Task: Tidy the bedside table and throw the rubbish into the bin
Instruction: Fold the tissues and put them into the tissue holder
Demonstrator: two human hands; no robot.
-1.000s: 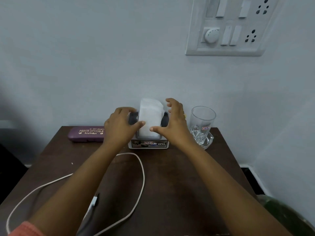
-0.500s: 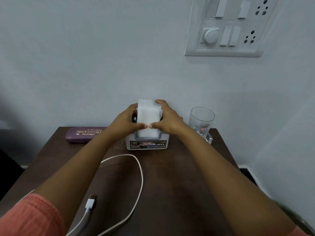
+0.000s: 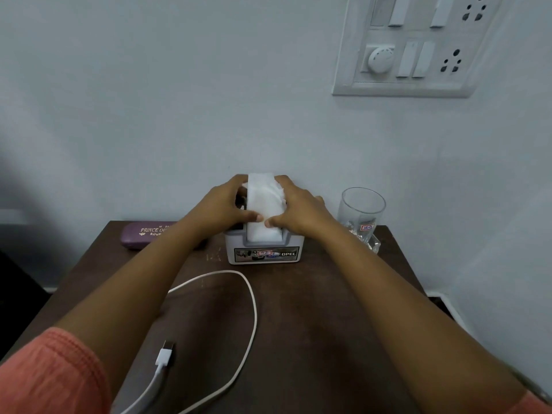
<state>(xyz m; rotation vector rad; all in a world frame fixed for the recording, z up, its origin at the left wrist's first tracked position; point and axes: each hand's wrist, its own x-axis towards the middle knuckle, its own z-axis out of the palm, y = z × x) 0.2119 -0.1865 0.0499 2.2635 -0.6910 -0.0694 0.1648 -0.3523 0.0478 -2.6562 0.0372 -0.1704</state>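
Closest to the camera there's a white charging cable (image 3: 252,312) looping across the dark wood bench (image 3: 328,324), with its USB plug (image 3: 165,354) lying loose near the front edge, right beside the left forearm and its orange sleeve (image 3: 50,375). Both arms reach straight out over the bench toward the back. The left hand (image 3: 222,206) and right hand (image 3: 298,209) are both closed around a white stack of tissues (image 3: 264,204), one on each side, thumbs nearly touching at the front of it. The tissues stand upright in a small grey holder (image 3: 264,252) with an OPEL label on its front, which sits at the back of the bench up against the wall. Left of the holder lies a purple glasses case (image 3: 143,236) with gold lettering, partly hidden by the left arm. Right of the holder, just past the right wrist, there's an empty drinking glass (image 3: 361,213) standing in some clear glass dish thing. Up on the wall, a white switchboard (image 3: 418,55).
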